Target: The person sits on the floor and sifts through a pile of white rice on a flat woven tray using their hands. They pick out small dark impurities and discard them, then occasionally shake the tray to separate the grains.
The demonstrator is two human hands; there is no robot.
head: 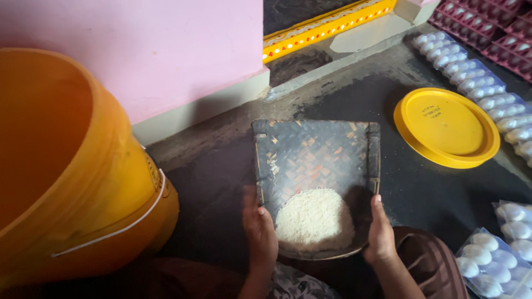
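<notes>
A woven winnowing tray is held low over the dark floor by both hands. The left hand is closed on the tray's near left rim, thumb on top; the right hand is closed on the near right rim, thumb laid along the edge. A heap of white rice is gathered at the rounded near end of the tray, between the hands; the far, square end is bare.

Step judged in hand: the rice is being winnowed or sorted, the grain pulled toward the body. Further handling would call for a firm grip on both rims and an even tilt, so grain is not spilled over the near lip.

An open orange bucket stands just left, its yellow lid lying well apart on the right. Packs of white eggs are ranged along the right side.
</notes>
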